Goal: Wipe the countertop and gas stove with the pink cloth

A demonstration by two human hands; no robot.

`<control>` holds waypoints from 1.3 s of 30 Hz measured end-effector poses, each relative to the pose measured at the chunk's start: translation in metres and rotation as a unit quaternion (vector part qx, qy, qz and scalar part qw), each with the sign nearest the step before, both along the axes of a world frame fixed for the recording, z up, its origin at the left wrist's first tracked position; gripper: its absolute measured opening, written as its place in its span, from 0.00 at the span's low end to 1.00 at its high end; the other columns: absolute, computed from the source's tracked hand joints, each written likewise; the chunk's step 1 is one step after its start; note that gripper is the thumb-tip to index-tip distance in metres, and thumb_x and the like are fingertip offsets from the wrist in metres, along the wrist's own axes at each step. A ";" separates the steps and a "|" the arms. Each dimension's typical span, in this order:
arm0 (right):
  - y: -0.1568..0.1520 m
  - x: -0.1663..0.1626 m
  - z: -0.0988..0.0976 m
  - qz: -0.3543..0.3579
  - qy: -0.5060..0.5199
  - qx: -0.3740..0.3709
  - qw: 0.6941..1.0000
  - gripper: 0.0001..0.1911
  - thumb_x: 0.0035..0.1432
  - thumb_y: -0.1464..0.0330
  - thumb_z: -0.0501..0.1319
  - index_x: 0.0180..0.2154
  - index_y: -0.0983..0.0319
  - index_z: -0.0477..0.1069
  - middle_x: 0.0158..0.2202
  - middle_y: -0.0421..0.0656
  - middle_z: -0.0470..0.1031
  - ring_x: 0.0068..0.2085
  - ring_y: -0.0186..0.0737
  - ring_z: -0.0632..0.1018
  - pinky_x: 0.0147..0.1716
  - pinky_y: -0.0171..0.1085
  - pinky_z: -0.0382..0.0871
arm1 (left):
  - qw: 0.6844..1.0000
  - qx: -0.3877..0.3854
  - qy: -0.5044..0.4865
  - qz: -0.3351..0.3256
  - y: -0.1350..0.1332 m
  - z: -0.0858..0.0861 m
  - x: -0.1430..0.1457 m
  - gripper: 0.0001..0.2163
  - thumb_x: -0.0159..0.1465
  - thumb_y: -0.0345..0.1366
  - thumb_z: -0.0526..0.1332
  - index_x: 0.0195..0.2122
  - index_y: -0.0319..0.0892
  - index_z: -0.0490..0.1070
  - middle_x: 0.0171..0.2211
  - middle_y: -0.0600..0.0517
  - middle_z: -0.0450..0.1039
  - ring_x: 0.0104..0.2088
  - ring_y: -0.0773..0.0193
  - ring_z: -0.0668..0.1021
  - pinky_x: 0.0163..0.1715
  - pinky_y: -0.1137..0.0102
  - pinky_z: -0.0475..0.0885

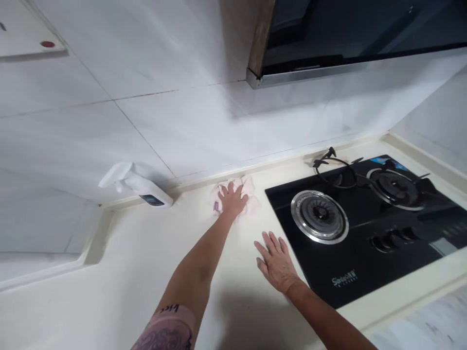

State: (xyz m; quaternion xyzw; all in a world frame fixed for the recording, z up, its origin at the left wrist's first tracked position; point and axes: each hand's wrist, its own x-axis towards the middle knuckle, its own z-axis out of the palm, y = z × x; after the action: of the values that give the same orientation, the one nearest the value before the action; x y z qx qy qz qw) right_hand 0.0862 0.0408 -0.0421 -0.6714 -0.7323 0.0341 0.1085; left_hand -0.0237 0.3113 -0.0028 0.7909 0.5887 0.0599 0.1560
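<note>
Left hand is pressed flat, fingers spread, on the white cloth beneath it at the wall; right hand is laid open on the countertop, nothing held; wiping is judged in hand; any further stroke calls for clearance from the gas hob to its right.

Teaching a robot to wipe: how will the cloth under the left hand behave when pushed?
Probably floppy: the cloth lies crumpled under the left hand. Likely light, and should slide easily on the smooth counter.

Cream countertop, glossy black hob — white cloth flecked with pink.
</note>
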 end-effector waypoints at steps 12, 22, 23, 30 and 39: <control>0.004 0.002 0.008 -0.008 0.045 0.017 0.999 0.22 0.69 0.62 0.59 0.61 0.55 0.76 0.57 0.51 0.75 0.61 0.54 0.69 0.70 0.57 0.47 | 0.988 -0.080 0.025 -0.130 -0.100 0.001 0.040 0.35 0.69 0.58 0.49 0.76 0.51 0.55 0.80 0.48 0.38 0.77 0.32 0.43 0.73 0.37 0.41; -0.009 0.014 -0.002 -0.117 0.131 0.150 0.973 0.13 0.68 0.71 0.54 0.35 0.60 0.77 0.44 0.47 0.72 0.47 0.47 0.69 0.50 0.45 0.60 | 0.983 -0.109 0.018 -0.146 -0.138 0.013 -0.001 0.37 0.67 0.61 0.55 0.75 0.56 0.56 0.80 0.48 0.38 0.77 0.29 0.43 0.72 0.34 0.42; -0.012 0.015 -0.003 -0.136 0.133 0.157 0.969 0.14 0.68 0.71 0.53 0.34 0.60 0.76 0.45 0.47 0.72 0.47 0.47 0.69 0.49 0.45 0.60 | 0.983 -0.107 0.016 -0.147 -0.148 0.012 -0.005 0.37 0.67 0.61 0.55 0.75 0.56 0.56 0.80 0.48 0.38 0.77 0.29 0.43 0.72 0.33 0.43; -0.027 -0.013 0.007 -0.097 0.126 0.117 0.980 0.17 0.71 0.63 0.52 0.51 0.56 0.78 0.62 0.50 0.69 0.61 0.55 0.67 0.59 0.54 0.61 | 0.977 -0.045 -0.059 -0.201 -0.229 -0.005 -0.059 0.31 0.68 0.49 0.61 0.72 0.54 0.62 0.78 0.46 0.48 0.76 0.38 0.54 0.72 0.39 0.54; -0.003 -0.071 0.003 -0.086 0.054 -0.060 0.993 0.40 0.64 0.43 0.60 0.72 0.49 0.62 0.77 0.56 0.49 0.74 0.84 0.45 0.60 0.81 0.44 | 0.988 0.109 0.052 0.097 -0.283 -0.009 -0.281 0.21 0.71 0.43 0.54 0.62 0.52 0.75 0.72 0.45 0.63 0.75 0.44 0.59 0.70 0.45 0.60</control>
State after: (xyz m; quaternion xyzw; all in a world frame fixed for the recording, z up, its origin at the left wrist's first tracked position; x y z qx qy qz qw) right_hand 0.0147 0.0383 -0.0393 -0.7341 -0.6618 0.1052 0.1100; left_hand -0.3045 0.0279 -0.0121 0.7443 0.6599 0.0973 0.0320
